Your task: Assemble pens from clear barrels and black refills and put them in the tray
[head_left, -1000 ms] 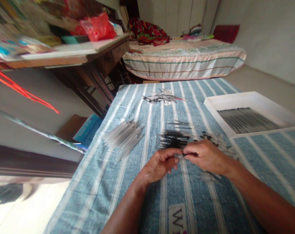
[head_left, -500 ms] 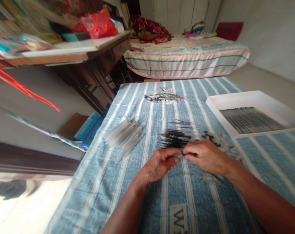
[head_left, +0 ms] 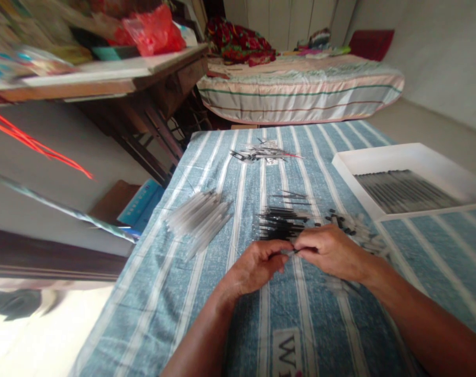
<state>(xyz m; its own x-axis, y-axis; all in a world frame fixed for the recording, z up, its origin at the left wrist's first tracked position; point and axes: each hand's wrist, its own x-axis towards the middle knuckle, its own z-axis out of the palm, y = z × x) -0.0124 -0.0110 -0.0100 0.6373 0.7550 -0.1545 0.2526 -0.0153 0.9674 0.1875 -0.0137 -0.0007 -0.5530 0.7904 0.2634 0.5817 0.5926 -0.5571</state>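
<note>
My left hand (head_left: 263,264) and my right hand (head_left: 332,251) meet fingertip to fingertip over the striped cloth. Both are pinched on a small clear-and-black pen part (head_left: 294,252), mostly hidden by the fingers. Just beyond them lies a bundle of thin black pen refills (head_left: 279,222). Loose clear and black caps (head_left: 359,230) are scattered beside and partly behind my right hand. A pile of translucent white pen barrels (head_left: 200,220) rests to the left, apart from my left hand.
An open white box (head_left: 414,152) at the right holds a row of dark-tipped pens (head_left: 406,191). Farther back on the cloth lies a small heap of mixed pen pieces (head_left: 261,153). A wooden desk (head_left: 151,68) stands at the left, and a bed (head_left: 300,94) is behind.
My hands keep their pinch at nearly the same spot, with only a tiny shift. The whole view has moved slightly; the piles look the same.
</note>
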